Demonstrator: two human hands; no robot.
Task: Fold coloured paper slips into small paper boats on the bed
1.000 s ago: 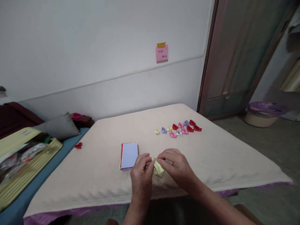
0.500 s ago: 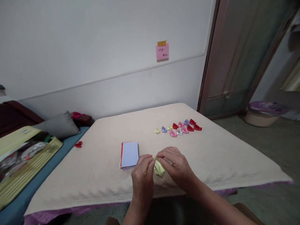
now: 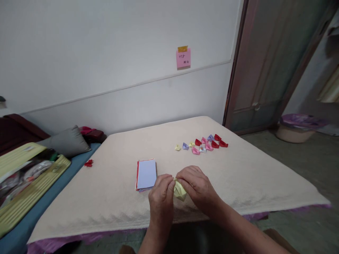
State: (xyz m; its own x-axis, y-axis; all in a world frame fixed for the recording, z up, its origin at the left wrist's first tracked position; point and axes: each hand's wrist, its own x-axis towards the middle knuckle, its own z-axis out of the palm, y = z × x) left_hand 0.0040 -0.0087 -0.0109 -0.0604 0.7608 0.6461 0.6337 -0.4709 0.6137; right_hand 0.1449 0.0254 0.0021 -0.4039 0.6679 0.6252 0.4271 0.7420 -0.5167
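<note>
Left hand and right hand both pinch the yellow paper piece, apparently part-folded, above the bench.

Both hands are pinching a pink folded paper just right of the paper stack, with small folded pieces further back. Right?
Not quite: the head view shows the folded paper between the left hand and right hand is pale yellow, not pink. It is just right of the paper stack, small folded pieces further back.

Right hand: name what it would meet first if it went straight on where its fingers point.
The right hand pinches the yellow folded paper, so that comes first; just beyond, probably the left hand.
</note>
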